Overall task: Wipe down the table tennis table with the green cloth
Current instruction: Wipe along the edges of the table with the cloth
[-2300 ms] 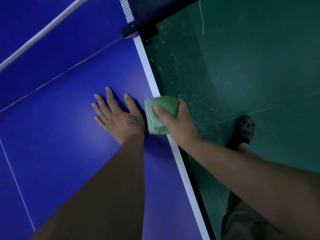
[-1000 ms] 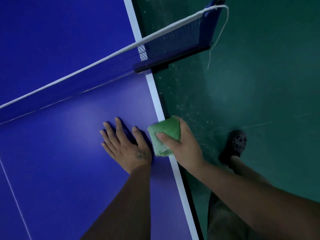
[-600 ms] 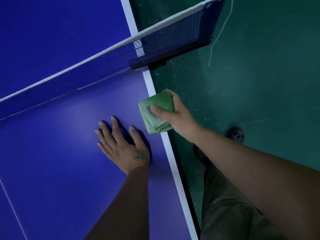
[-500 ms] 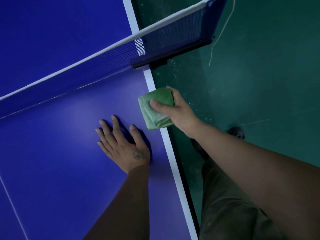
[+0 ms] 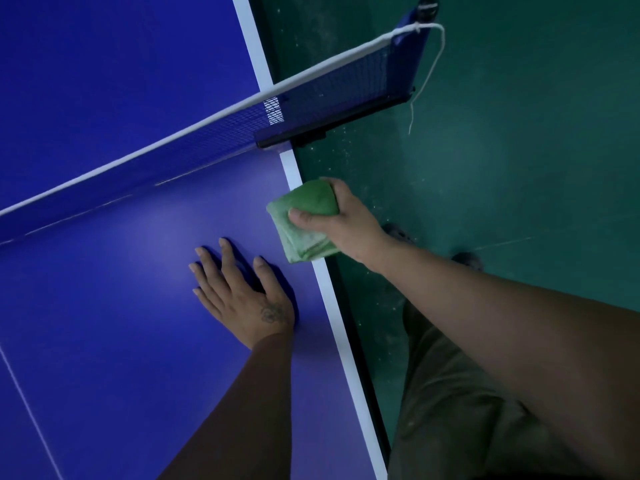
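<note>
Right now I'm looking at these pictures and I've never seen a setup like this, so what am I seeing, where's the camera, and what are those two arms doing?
There is no machine here: these are a person's two bare arms. Every picture comes from one wide-angle camera worn on that person's head. It looks forward and down, so you see roughly what they see. The blue surface is a table tennis table, with its net farther ahead. The left hand lies flat on the table, fingers spread. The right hand grips a folded green cloth at the table's white side line. Beyond that edge is a dark green floor.
</note>
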A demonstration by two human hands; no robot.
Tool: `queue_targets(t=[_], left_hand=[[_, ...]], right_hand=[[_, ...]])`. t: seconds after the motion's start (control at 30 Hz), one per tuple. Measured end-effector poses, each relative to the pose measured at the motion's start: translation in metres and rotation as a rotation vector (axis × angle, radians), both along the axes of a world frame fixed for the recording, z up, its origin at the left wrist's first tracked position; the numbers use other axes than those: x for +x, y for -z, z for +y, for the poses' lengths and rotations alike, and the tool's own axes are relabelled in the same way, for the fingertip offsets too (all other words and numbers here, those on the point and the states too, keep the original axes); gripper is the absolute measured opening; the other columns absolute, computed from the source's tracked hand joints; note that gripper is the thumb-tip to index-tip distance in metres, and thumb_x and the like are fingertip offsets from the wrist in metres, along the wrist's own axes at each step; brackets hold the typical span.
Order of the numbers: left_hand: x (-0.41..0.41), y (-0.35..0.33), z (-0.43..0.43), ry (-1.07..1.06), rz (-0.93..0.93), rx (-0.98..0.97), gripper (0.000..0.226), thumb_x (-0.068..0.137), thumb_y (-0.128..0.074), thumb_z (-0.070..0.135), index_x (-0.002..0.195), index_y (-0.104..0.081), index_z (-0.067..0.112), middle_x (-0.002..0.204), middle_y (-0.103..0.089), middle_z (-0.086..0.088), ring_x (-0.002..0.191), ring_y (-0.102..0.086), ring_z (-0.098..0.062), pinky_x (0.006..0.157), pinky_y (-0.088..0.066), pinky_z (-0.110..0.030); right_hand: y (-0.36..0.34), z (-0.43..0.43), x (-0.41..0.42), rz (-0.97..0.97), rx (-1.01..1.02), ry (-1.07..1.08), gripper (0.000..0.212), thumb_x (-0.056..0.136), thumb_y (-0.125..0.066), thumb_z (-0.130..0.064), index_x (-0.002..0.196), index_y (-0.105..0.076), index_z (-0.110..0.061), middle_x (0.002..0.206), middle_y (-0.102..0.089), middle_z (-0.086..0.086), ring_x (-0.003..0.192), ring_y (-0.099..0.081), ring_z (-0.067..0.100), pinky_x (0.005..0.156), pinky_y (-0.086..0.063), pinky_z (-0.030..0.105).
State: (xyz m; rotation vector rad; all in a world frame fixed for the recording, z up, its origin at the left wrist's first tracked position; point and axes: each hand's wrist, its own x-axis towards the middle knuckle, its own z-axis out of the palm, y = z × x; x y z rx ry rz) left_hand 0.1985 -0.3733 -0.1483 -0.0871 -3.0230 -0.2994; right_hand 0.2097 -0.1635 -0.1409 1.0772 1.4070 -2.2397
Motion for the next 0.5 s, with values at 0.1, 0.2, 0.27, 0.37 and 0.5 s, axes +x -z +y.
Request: queue_targets(t=[0.1, 0.2, 0.27, 0.37, 0.5], left_hand=[[-0.001, -0.001, 0.001, -0.006, -0.004, -0.008, 0.059, 0.110, -0.052, 0.042, 0.165, -0.046, 0.021, 0.178, -0.030, -0.006, 0.166, -0.022, -0.028, 0.133, -0.016, -0.057], [-0.002, -0.009, 0.005, -0.010, -0.025, 0.001, 0.059, 0.111, -0.050, 0.043, 0.165, -0.045, 0.020, 0.178, -0.030, -0.006, 0.166, -0.022, -0.028, 0.133, -0.016, -0.057], [-0.001, -0.014, 0.011, -0.022, -0.060, 0.004, 0.059, 0.111, -0.050, 0.042, 0.166, -0.045, 0.019, 0.178, -0.029, -0.007, 0.167, -0.020, -0.029, 0.134, -0.015, -0.057], [-0.002, -0.025, 0.016, -0.039, -0.138, 0.046, 0.060, 0.111, -0.050, 0.041, 0.165, -0.045, 0.017, 0.178, -0.028, -0.009, 0.167, -0.018, -0.031, 0.134, -0.013, -0.058], [-0.002, -0.041, 0.025, -0.044, -0.263, 0.149, 0.063, 0.108, -0.060, 0.038, 0.165, -0.044, 0.016, 0.179, -0.023, -0.009, 0.168, -0.012, -0.030, 0.135, -0.009, -0.055]], right_hand=[[-0.008, -0.004, 0.031, 0.061, 0.107, -0.136, 0.090, 0.081, -0.096, -0.038, 0.155, -0.044, -0.039, 0.129, -0.063, -0.013, 0.122, -0.065, 0.017, 0.107, -0.054, 0.038], [-0.013, 0.007, 0.070, 0.054, 0.043, -0.248, 0.081, 0.080, -0.098, -0.030, 0.149, -0.055, -0.039, 0.134, -0.063, -0.010, 0.122, -0.066, 0.014, 0.110, -0.056, 0.044], [-0.020, 0.021, 0.091, -0.004, 0.036, -0.288, 0.077, 0.079, -0.098, -0.030, 0.145, -0.060, -0.039, 0.140, -0.060, -0.010, 0.124, -0.065, 0.016, 0.110, -0.057, 0.049], [-0.034, 0.049, 0.110, -0.092, -0.009, -0.186, 0.082, 0.068, -0.101, -0.037, 0.141, -0.064, -0.040, 0.139, -0.067, -0.005, 0.123, -0.070, 0.025, 0.099, -0.062, 0.044], [-0.059, 0.092, 0.112, -0.093, -0.055, -0.084, 0.085, 0.052, -0.105, -0.050, 0.130, -0.071, -0.046, 0.127, -0.078, -0.004, 0.111, -0.078, 0.023, 0.091, -0.064, 0.038]])
